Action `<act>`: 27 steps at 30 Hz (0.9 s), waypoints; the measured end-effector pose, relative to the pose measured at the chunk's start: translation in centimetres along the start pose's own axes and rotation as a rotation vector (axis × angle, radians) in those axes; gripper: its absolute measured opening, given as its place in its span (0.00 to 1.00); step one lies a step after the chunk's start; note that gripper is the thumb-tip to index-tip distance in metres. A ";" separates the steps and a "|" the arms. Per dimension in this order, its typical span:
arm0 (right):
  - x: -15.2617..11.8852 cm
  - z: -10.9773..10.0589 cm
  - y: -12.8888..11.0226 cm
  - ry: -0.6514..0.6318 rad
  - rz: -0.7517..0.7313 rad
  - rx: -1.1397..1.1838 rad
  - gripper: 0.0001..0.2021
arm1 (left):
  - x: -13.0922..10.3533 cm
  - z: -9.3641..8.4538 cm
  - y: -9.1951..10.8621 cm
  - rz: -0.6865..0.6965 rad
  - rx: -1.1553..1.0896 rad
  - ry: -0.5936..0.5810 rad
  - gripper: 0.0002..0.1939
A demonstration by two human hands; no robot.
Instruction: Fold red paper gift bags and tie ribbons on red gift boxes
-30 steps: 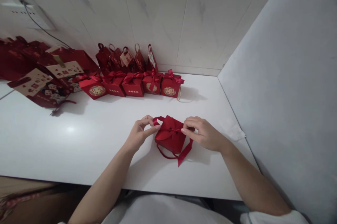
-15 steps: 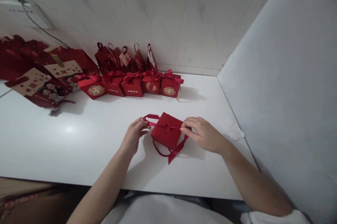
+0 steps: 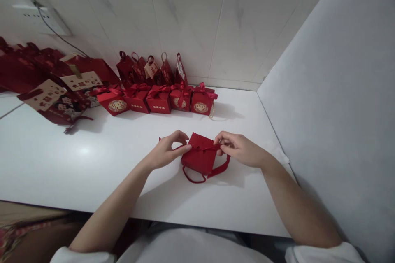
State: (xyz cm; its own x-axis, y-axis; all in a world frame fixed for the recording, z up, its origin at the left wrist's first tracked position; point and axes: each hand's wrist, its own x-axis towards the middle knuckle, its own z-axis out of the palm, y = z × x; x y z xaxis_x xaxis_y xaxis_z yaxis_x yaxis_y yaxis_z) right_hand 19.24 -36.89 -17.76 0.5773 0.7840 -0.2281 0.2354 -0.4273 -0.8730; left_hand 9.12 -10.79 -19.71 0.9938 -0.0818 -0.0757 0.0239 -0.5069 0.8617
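A small red box sits on the white table in front of me, a red ribbon knotted across its top and a cord loop at its near side. My left hand is at the box's left edge, thumb and fingers apart, the thumb tip touching the ribbon by the top; part of the ribbon runs behind this hand. On the right, my right hand pinches the ribbon between thumb and fingers beside the box's right corner.
Red boxes with bows stand in a row along the wall, smaller red pouches behind them. Larger red gift bags are at the left. A grey panel bounds the white table on the right. A socket is upper left.
My left hand has let go of the ribbon's left end and moved right to the box, its fingers opening. My right hand still pinches the ribbon, slightly higher. The lower ribbon tail has shifted right.
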 end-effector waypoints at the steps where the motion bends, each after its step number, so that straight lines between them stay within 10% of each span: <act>1: -0.1 0.0 -0.2 -0.004 -0.011 -0.008 0.06 | 0.2 0.1 -0.1 -0.007 -0.014 -0.022 0.15; 9: -0.2 1.5 -0.5 0.097 -0.147 -0.111 0.07 | 0.5 -0.1 -0.3 -0.137 -0.256 -0.201 0.23; 20: 0.8 1.8 2.8 0.359 -0.861 -0.727 0.15 | 1.0 -0.5 -1.4 -0.256 -0.542 -0.234 0.19; 27: -0.7 1.2 2.4 0.186 -0.651 -0.451 0.11 | 0.5 -0.7 -2.0 -0.290 -0.511 -0.285 0.18</act>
State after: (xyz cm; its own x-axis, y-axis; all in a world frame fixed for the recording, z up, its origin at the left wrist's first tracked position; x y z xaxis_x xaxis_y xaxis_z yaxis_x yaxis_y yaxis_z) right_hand 18.48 -37.98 -20.22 0.3276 0.8670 0.3754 0.8379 -0.0830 -0.5395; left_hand 9.69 -9.19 -21.08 0.8732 -0.2630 -0.4104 0.4050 -0.0768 0.9111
